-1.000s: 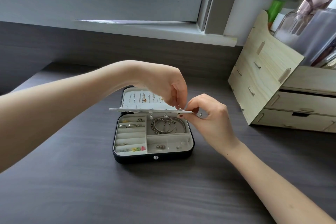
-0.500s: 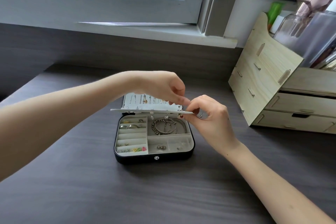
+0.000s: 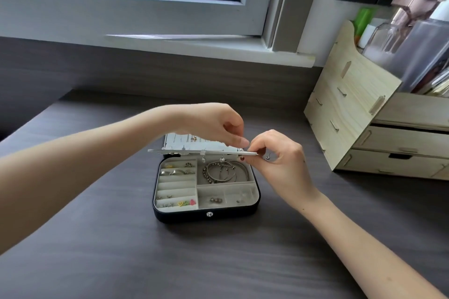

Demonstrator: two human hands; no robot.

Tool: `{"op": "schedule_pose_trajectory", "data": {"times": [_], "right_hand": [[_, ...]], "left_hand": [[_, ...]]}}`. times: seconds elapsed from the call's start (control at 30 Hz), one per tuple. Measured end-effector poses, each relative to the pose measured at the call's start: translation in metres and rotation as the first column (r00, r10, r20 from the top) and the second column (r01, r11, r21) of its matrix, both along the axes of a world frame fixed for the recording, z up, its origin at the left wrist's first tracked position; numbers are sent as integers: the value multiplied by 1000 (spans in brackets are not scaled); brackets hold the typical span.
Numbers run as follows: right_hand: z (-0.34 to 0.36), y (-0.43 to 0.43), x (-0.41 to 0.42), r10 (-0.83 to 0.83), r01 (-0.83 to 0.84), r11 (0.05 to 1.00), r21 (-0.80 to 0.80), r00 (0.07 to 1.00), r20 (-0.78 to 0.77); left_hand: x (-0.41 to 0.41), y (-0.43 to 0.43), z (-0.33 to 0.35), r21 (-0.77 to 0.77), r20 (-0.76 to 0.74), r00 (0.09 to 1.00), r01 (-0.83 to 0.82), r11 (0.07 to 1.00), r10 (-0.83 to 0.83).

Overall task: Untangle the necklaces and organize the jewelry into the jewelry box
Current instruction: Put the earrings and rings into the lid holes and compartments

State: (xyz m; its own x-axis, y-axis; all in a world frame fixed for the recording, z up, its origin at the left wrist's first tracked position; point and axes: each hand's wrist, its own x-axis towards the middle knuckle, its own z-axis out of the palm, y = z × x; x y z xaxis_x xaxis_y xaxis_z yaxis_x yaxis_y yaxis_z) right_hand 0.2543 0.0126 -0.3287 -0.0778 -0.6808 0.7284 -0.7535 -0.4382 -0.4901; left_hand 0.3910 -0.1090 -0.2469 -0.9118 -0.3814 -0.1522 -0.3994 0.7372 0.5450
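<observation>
A black jewelry box (image 3: 206, 216) with a grey lining lies open on the dark table. Its left slots hold rings (image 3: 177, 172) and small coloured studs (image 3: 185, 202). Bangles and a beaded bracelet (image 3: 224, 172) fill the back right compartment. A thin grey earring panel (image 3: 194, 152) hangs level above the tray, with small earrings dangling under it. My right hand (image 3: 279, 165) pinches the panel's right end. My left hand (image 3: 213, 124) reaches over the lid and pinches at that same corner, fingertips against my right thumb. What the left fingertips hold is too small to tell.
A pale wooden desk organizer (image 3: 379, 128) with drawers stands at the right, with bottles and jars on top. A windowsill (image 3: 206, 43) and a dark wall panel run behind the table (image 3: 97, 262).
My left hand has lifted from the panel's edge and its fingertips now meet my right thumb at the right corner. The panel and my right hand have stayed in place.
</observation>
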Motion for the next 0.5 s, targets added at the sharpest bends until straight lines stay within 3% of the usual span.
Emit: {"op": "schedule_pose_trajectory", "data": {"times": [0.3,0.5], "right_hand": [[1,0,0,5,-5,1000,9,1000,8],[1,1,0,4,-4,1000,2,1000,-4]], "left_hand": [[4,-5,6,99,13,999,29,995,-30],[-3,-2,0,-5,30,998,60,998,-60]]}}
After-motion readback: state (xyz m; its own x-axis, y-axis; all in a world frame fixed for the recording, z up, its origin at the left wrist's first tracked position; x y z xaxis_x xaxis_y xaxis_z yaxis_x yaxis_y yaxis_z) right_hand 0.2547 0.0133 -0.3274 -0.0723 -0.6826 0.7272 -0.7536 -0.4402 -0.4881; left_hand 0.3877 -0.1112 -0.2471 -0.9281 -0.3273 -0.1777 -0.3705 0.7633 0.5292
